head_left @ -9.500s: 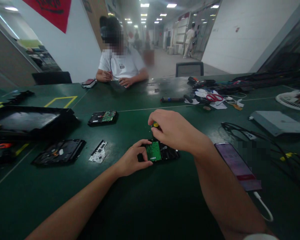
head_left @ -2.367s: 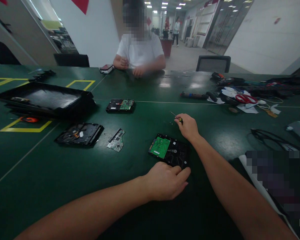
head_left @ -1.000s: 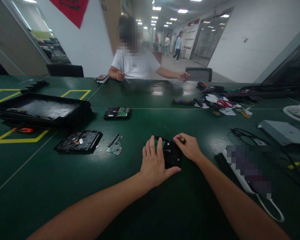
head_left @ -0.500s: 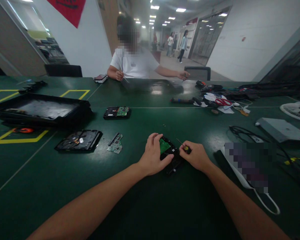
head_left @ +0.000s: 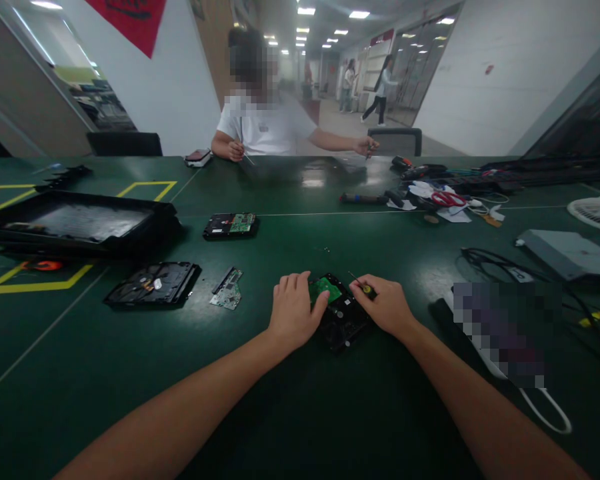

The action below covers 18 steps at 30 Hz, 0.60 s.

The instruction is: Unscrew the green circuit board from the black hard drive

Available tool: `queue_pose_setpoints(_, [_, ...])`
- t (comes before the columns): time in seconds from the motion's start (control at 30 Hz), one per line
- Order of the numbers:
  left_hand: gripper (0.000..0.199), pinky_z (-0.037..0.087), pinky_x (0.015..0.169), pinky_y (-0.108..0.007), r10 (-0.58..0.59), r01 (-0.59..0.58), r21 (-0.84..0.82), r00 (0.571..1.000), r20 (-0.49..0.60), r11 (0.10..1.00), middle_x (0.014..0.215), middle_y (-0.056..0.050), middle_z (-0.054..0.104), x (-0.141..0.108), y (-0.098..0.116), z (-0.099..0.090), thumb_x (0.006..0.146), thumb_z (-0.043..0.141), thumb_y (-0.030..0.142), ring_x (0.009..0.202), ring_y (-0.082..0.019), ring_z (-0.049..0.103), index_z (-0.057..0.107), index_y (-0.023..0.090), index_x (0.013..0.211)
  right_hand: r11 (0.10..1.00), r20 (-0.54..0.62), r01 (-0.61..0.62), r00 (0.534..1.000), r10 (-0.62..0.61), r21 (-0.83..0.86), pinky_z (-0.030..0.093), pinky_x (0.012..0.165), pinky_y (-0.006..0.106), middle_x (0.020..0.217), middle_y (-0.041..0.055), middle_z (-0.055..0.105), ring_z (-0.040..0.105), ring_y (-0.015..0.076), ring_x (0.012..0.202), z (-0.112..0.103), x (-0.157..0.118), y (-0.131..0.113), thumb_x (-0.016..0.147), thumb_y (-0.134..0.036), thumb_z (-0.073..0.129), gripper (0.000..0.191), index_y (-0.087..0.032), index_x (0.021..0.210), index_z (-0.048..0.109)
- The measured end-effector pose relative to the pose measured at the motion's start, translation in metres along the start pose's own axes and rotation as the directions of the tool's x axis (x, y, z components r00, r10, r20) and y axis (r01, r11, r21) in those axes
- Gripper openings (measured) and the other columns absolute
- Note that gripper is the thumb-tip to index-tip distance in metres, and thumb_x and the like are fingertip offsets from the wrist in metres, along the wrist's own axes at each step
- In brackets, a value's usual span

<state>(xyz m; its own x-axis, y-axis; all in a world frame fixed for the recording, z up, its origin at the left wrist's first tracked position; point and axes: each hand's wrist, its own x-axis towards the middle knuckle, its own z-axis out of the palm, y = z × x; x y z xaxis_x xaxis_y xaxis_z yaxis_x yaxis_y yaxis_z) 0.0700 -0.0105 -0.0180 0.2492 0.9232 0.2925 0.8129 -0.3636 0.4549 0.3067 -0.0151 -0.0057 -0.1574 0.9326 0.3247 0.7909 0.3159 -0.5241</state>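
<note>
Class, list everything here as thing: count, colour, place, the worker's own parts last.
table: one, green, foreground
hard drive: one, black and green, middle
other drives: two, mostly black, left
circuit board: one, silvery, left
tray: at least one, black, left
screwdriver: one, dark and yellow, hard drive's right
scissors: one, red-handled, back right
other clutter: uncountable, mixed, back right
box: one, grey, right
cables: count unclear, black, right
blurred slab: one, dark, near right
cord: one, white, near right
chairs: at least two, dark, far side
people: at least three, pale clothes, far side
banner: one, red, upper left
left grip: one, bare, on hard drive
right grip: one, bare, around screwdriver
</note>
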Motion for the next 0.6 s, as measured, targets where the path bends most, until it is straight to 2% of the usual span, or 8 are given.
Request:
queue_pose_setpoints(0.1, [0.057,0.046,0.104,-0.054,0.025,-0.025,0.020,1.000,0.013,0.999,0.129,-0.017,0.063,0.003,-0.001,0.000,0.102,0.049,0.055,0.122,-0.035,0.055,0.054,0.013,0.140,1.000,0.038,0.014,0.999,-0.014,0.008,0.047,0.075,0.033,0.089,0.0010,0.078,0.071,0.0201,0.079,0.002,0.000,-0.005,0.099,-0.035,0.056,0.019,-0.026,0.089,0.069])
queue_pose_setpoints(0.33, [0.064,0.048,0.104,-0.054,0.161,-0.165,0.019,0.978,0.133,0.986,0.130,-0.019,0.061,0.014,-0.007,-0.003,0.103,0.047,0.060,0.123,-0.035,0.055,0.052,0.011,0.144,0.999,0.022,-0.026,0.999,0.027,-0.023,0.044,0.067,0.031,0.076,-0.0008,0.073,0.067,0.0179,0.067,0.003,-0.004,-0.007,0.089,-0.028,0.062,0.010,-0.025,0.081,0.066])
queue_pose_setpoints(0.5, [0.070,0.048,0.107,-0.053,0.303,-0.292,-0.084,0.928,0.218,0.953,0.132,-0.018,0.061,0.024,-0.016,-0.011,0.100,0.053,0.062,0.124,-0.034,0.055,0.047,0.014,0.151,0.994,0.017,-0.109,0.994,0.109,0.024,0.043,0.058,0.030,0.068,-0.0023,0.071,0.063,0.0164,0.057,0.002,-0.009,-0.015,0.086,-0.027,0.063,0.009,-0.026,0.078,0.067])
queue_pose_setpoints(0.6, [0.071,0.047,0.108,-0.052,0.358,-0.331,-0.149,0.906,0.226,0.932,0.134,-0.018,0.061,0.026,-0.020,-0.013,0.099,0.055,0.062,0.126,-0.034,0.055,0.046,0.016,0.153,0.984,0.002,-0.163,0.987,0.163,0.071,0.044,0.056,0.030,0.066,-0.0021,0.071,0.064,0.0172,0.056,0.002,-0.010,-0.017,0.088,-0.029,0.064,0.010,-0.027,0.080,0.069])
